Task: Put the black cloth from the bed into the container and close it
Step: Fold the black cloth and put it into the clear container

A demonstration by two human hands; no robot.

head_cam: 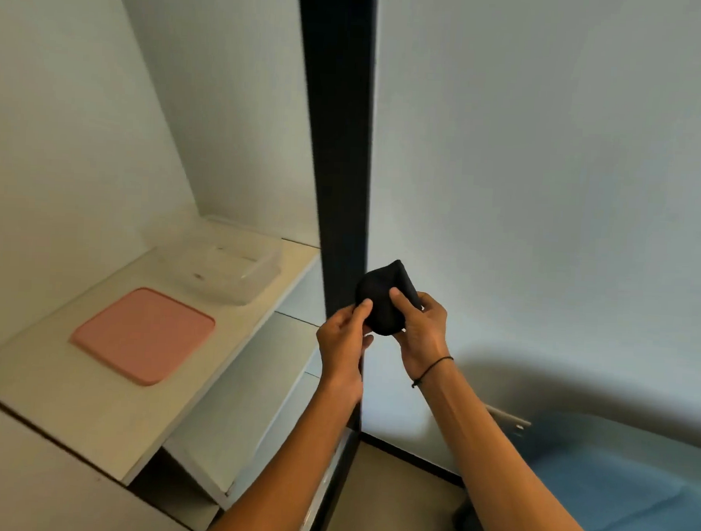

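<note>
While both hands meet in mid-air ahead of the body, the cloth [384, 303] sits bunched between them, a small black wad. Left hand [343, 338] grips its lower left edge, thumb pressed on the front face, fingers curled behind. Right hand [420, 330] grips the right side, thumb on top of the fabric, fingers wrapped under. Both hands closed on the cloth; it touches nothing else. A thin black cord [432, 369] circles the right wrist.

The cloth hangs in front of a dark vertical post [339, 143], which runs from the top of the view down past the hands.

Left of the post, a pale shelf [89, 406]. On it, toward the back, the container [223, 268]: clear plastic, open top, looks empty, though its see-through walls make the inside hard to read. Just in front of it lies the lid [144, 335], pink, square with rounded corners, flat on the shelf and apart from the container. Cloth is well apart from both, to their right and higher.

Lower shelves step down below the top one.

Bottom right, a corner of the bed [629, 499], blue cover, below the right forearm. Plain white wall [549, 154] behind.
</note>
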